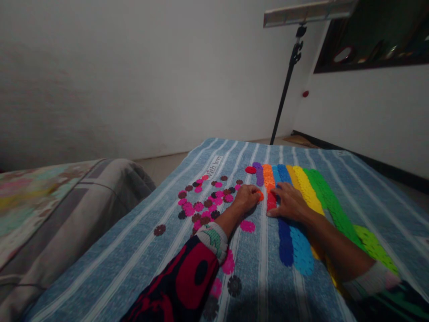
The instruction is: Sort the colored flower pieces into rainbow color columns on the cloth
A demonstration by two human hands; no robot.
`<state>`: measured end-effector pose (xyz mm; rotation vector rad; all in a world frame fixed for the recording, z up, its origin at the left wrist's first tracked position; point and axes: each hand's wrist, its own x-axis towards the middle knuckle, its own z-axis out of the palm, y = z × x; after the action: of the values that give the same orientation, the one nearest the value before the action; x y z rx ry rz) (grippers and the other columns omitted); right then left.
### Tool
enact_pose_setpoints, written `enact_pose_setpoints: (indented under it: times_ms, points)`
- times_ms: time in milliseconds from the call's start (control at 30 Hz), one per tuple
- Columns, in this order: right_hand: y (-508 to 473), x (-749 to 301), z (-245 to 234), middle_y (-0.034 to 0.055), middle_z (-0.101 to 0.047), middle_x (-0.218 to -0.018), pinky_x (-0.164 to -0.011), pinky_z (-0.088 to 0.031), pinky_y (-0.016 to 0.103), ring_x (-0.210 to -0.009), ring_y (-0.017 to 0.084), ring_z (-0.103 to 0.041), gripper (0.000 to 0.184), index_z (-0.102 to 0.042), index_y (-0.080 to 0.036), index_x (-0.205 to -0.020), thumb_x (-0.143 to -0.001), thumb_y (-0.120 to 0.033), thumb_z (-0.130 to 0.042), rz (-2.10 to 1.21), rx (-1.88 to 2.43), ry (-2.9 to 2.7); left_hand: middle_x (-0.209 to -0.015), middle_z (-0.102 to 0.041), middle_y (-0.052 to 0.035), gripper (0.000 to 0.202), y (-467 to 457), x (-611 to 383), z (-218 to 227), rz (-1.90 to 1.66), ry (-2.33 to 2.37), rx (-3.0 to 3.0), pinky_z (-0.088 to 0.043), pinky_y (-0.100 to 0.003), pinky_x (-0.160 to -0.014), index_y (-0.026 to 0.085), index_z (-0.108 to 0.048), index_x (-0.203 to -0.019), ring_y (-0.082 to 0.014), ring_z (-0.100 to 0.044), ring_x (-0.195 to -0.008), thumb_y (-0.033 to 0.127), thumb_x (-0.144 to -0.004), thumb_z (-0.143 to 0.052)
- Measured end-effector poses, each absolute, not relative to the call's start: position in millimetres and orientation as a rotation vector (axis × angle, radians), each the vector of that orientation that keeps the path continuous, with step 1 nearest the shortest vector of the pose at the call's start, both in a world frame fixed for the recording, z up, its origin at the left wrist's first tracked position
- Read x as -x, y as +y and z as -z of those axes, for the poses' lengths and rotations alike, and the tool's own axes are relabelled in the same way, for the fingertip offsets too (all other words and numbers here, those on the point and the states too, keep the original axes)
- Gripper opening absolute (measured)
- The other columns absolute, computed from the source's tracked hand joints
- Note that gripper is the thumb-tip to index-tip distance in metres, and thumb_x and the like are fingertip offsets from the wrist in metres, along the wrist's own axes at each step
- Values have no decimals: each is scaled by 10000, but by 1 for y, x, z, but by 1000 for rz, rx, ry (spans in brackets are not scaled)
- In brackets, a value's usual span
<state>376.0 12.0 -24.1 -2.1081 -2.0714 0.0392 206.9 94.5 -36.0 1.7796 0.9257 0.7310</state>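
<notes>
My left hand [247,197] is curled and pinches an orange disc [260,196] at the near end of the orange row [268,176]. Just to its right, my right hand [288,201] lies flat with fingers spread over the red, blue and orange rows. The coloured disc rows run side by side on a blue striped cloth [167,250]: purple [259,173], orange, dark blue [284,241], light blue [301,250], yellow [306,190] and green [330,201]. A single red disc [250,170] lies beside the purple row. Loose pink and brown discs [204,203] are scattered left of my left hand.
More pink and dark discs [231,273] lie near my left sleeve. A folded grey blanket [83,210] sits at the left of the cloth. A black light stand [284,89] rises behind the cloth by the white wall, with a dark framed panel [375,40] upper right.
</notes>
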Motion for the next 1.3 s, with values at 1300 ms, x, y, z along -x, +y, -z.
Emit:
enact_pose_setpoints:
  times_ms: [1300]
  points:
    - [1,-371,31,158,-529,-1319,-991,-380,469,-1205,354,-497,654,-654,-187,-1200,-650,-513,-793,48,1987,-1962,-1051,-715,-122,363,112,-244,23,-522,862,-2505,-462,-280,-906,99,-688,-1109,-197,-630,-963,80,-810,-483]
